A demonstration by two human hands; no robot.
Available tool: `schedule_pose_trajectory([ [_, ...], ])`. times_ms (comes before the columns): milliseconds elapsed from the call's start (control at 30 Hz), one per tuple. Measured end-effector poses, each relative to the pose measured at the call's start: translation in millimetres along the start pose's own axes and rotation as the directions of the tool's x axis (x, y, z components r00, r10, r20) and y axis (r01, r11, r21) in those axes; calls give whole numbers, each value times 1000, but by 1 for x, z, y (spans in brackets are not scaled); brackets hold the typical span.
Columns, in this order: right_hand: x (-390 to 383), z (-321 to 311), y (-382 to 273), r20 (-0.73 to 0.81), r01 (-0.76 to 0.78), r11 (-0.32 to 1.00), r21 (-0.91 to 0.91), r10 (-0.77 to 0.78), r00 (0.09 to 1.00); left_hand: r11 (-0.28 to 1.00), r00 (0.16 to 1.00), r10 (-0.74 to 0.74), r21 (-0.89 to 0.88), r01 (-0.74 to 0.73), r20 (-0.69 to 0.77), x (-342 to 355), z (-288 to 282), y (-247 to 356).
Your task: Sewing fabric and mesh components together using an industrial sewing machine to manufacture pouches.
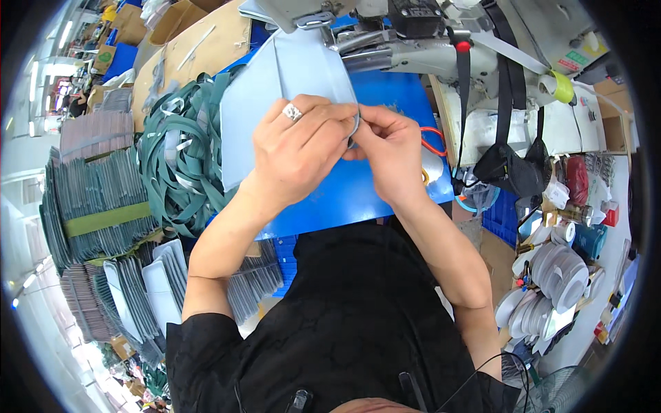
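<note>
A stiff light blue-grey panel (249, 124) with a fold line and a darker edging lies on the blue tabletop (323, 206). Its far end reaches under the head of a sewing machine (413, 56). My left hand (296, 143), with a ring on one finger, rests over the panel, its fingertips closed on the panel's right edge. Against those fingertips, my right hand (391, 151) pinches the same edge at a small curled bit of edging. Exactly what lies between the right fingertips is hidden. Red-handled scissors (434, 140) lie just beyond my right hand.
Left of the panel is a heap of green strapping (182, 155), beside tied stacks of green panels (103, 199). Black straps (506, 103) hang at the right, near a black pouch (511, 171). White rolls (559, 275) stand lower right.
</note>
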State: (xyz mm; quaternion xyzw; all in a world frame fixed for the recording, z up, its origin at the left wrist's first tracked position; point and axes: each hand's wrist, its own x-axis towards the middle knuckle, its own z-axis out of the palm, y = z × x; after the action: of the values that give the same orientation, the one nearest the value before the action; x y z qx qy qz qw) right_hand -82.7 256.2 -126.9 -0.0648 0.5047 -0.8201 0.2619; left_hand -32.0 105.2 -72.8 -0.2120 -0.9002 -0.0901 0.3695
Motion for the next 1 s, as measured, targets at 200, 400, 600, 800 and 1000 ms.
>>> schedule_pose_trajectory([
  [200,36,12,-7,40,15,1000,-4,-15,999,999,997,47,10,-48,65,17,2,-34],
  [400,56,31,-6,-210,118,988,104,-94,973,1000,999,-17,-23,18,36,26,10,-49],
  [600,65,40,-5,-268,145,978,148,-101,958,921,930,-360,-188,341,-72,-44,41,14],
  [800,63,38,-6,-261,140,990,-26,-141,955,780,790,-589,-137,611,171,-69,38,-24],
  [1000,59,37,-3,-233,133,940,-314,-212,949,950,864,-287,12,311,414,-6,-19,8],
])
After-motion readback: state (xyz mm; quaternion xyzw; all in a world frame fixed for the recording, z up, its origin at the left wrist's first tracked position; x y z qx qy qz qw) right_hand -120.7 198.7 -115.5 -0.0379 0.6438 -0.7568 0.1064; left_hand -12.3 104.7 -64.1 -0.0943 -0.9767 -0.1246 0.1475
